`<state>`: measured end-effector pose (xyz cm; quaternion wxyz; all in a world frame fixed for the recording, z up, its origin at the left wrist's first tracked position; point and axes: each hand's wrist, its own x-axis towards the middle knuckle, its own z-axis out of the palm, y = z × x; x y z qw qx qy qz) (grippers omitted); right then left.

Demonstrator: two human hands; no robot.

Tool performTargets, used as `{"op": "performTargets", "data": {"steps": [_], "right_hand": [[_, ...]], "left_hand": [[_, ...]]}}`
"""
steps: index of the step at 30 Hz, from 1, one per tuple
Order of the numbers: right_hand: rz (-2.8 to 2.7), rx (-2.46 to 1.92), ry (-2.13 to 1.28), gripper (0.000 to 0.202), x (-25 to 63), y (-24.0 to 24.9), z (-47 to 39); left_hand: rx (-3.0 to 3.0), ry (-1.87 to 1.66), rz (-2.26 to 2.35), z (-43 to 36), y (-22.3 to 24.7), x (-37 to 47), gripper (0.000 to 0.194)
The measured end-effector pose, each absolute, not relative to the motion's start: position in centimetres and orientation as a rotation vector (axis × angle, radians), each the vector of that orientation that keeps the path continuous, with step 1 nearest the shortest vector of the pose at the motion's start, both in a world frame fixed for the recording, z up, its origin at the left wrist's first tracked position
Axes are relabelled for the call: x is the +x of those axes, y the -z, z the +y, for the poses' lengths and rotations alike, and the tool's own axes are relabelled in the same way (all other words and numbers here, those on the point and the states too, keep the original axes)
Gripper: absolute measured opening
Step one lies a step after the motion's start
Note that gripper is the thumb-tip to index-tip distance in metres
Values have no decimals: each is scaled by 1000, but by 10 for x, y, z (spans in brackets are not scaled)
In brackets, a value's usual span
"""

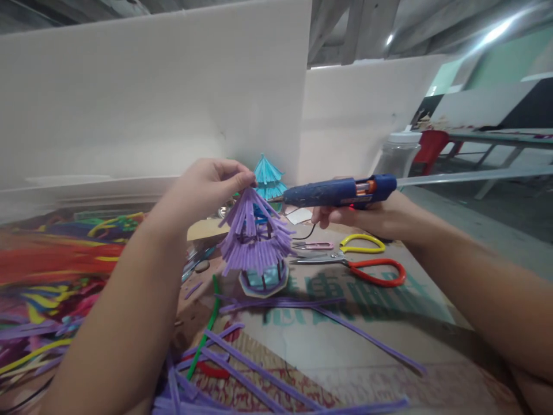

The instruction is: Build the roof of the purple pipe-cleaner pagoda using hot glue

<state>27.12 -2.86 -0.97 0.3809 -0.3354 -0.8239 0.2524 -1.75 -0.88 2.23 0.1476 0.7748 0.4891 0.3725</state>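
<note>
A purple two-tiered model pavilion (258,253) stands on the cardboard, its roofs covered in fuzzy purple strips. The fingertips of my left hand (224,183) are pinched at the peak of its upper roof. My right hand (345,216) is wrapped round a blue glue gun (328,193), whose nozzle points left, close to the right side of the upper roof. A clear glue stick (470,176) sticks out of the gun's back end. Behind the purple model stands a turquoise one (268,173), partly hidden.
Scissors with red and yellow handles (375,271) and small pink-handled scissors (317,246) lie right of the model. Purple strips (263,369) and a green strip (207,328) lie in front. Colourful strips (56,259) are piled left. A clear bottle (397,155) stands behind the gun.
</note>
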Motion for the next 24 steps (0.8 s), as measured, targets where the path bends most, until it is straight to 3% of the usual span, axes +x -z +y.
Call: {"op": "performTargets", "data": {"steps": [7,9,14,20,24], "right_hand": [[-2274,-666,-1690,65,321,38,26],[-2523,-638,-1818,64,324,49,38],[-2717,-743,-1679,45,314,62,47],[-2546,-1107,-1216,44,329,67,57],[-2165,-1089,-1312,46,330,64,57]], "left_hand": [[2303,-1123,1460,10,-21,-49,36],[2295,-1191,1507,10,-23,-58,35],[2314,-1293,1484,7,-25,-59,34],[2271,-1251,1367,8,-19,-37,36],[2248,-1199,1254,13,-9,-18,41]]}}
